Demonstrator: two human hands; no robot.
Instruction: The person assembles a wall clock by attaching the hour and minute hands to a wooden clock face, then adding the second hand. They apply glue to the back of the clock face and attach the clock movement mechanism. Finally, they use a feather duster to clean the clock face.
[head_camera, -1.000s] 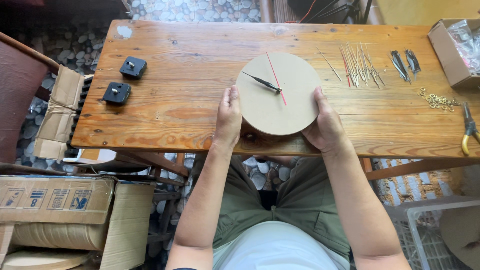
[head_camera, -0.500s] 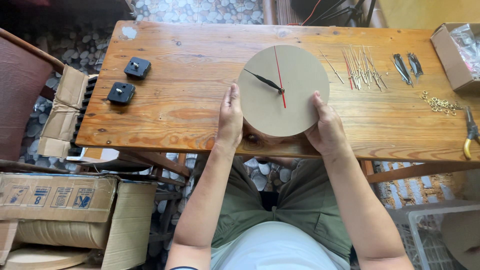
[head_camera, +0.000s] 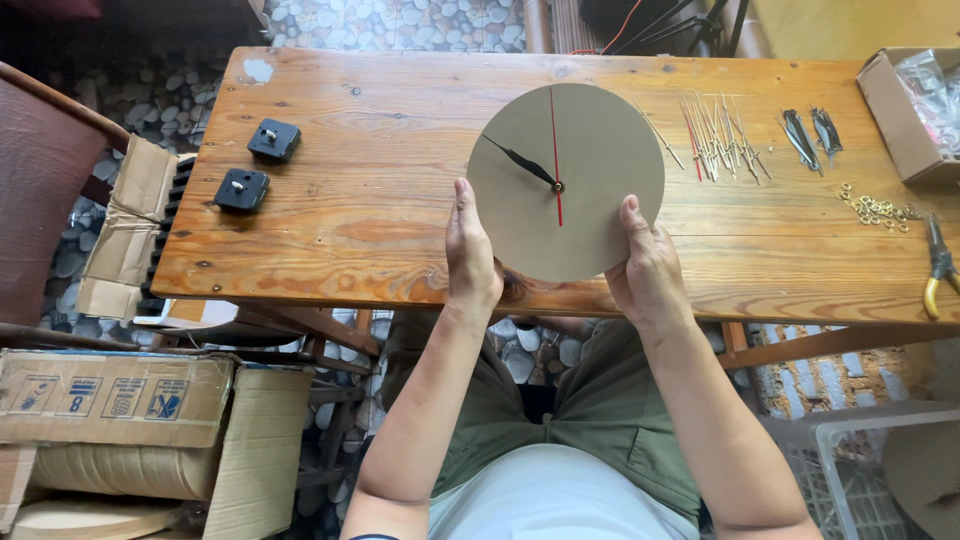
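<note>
Both hands on the dial (head_camera: 590, 200): left hand (head_camera: 472, 255) and right hand (head_camera: 645, 268) gripping its lower edge; best held level, thumbs clear of the clock hands (head_camera: 540, 170).

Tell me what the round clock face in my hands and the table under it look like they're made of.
The clock face looks like plain fibreboard or thick card: flat, matte, even tan, no grain. The table looks like solid wood planks with a glossy varnish: orange-brown, with visible grain, knots and seams. Both the left hand and right hand grip the disc's lower edge.
</note>
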